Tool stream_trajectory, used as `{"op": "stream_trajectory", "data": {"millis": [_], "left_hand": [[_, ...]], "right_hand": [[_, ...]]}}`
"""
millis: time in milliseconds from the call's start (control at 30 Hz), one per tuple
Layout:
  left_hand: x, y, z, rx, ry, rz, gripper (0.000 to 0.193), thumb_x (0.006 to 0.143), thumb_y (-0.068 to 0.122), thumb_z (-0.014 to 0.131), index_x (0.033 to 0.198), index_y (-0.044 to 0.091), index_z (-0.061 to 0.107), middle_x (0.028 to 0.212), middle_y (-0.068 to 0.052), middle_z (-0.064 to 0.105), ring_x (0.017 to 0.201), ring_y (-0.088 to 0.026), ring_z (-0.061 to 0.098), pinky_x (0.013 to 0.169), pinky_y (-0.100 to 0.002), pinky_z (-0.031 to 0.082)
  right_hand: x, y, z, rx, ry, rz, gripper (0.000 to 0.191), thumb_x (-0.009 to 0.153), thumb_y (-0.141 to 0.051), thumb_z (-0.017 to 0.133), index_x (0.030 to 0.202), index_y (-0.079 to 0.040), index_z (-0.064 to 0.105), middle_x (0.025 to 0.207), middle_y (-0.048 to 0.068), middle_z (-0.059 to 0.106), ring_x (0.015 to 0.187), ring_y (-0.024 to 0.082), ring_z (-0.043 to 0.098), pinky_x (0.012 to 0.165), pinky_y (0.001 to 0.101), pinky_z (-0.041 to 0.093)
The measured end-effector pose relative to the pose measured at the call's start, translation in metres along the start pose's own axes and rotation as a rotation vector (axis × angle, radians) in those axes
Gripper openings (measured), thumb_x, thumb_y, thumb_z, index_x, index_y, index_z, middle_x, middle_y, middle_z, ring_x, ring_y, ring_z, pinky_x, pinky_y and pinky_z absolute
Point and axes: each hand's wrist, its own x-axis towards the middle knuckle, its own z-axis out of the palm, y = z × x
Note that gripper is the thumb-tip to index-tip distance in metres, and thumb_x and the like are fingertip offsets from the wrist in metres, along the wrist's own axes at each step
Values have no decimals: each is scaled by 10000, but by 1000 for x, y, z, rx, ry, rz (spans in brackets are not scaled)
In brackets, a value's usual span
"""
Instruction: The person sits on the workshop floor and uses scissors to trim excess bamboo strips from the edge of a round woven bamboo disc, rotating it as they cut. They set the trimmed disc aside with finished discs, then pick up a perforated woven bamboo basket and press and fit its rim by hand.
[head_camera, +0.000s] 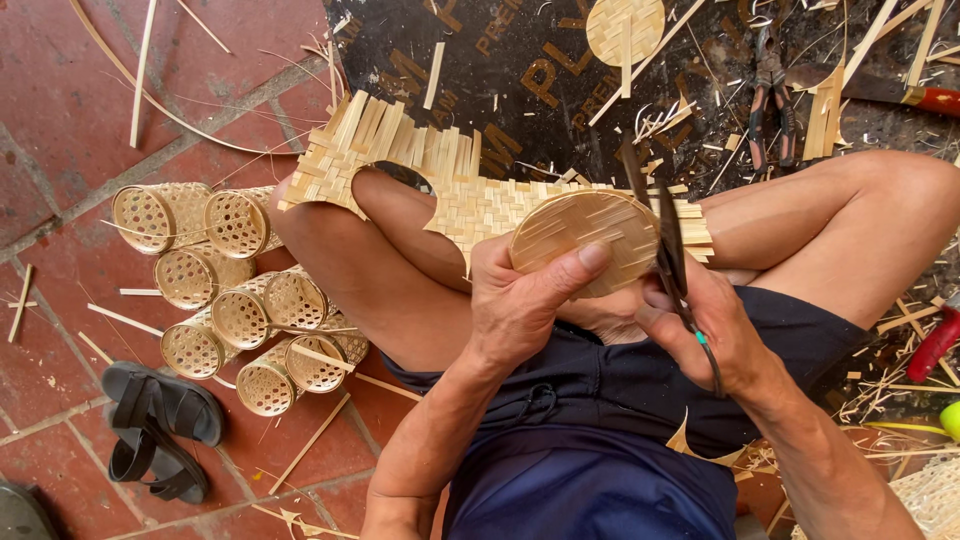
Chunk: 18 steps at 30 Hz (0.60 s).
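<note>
Fingers (590, 258) of the left hand (520, 305) are pinched on a round woven bamboo disc (585, 235) at frame centre, while scissors (668, 250) are gripped in the right hand (715, 335) at its right edge. The disc looks largely trimmed round. Finished woven cylinders (235, 300) are heaped at left; a cut-out woven mat (440, 170) is draped over the knee.

woven bamboo tubes (240, 300), black sandals (160, 430), pliers (768, 95)
</note>
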Motion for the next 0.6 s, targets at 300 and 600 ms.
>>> {"op": "stream_trajectory", "data": {"millis": [300, 600], "left_hand": [[-5, 3, -4, -14, -12, -81, 272, 1004, 48, 730, 1246, -73, 706, 1122, -99, 756, 982, -144, 708, 900, -289, 590], [-10, 1, -1, -33, -8, -38, 248, 1022, 43, 732, 1241, -74, 713, 1115, -106, 754, 981, -148, 707, 902, -295, 593]], "right_hand": [[7, -5, -22, -151, -122, 117, 363, 811, -96, 662, 1147, -6, 560, 660, 46, 501, 571, 192, 484, 580, 333, 452], [11, -19, -30, -112, -201, 170, 510, 770, -35, 649, 1266, 9, 536, 787, 83, 558, 683, 189, 538, 669, 328, 491]]}}
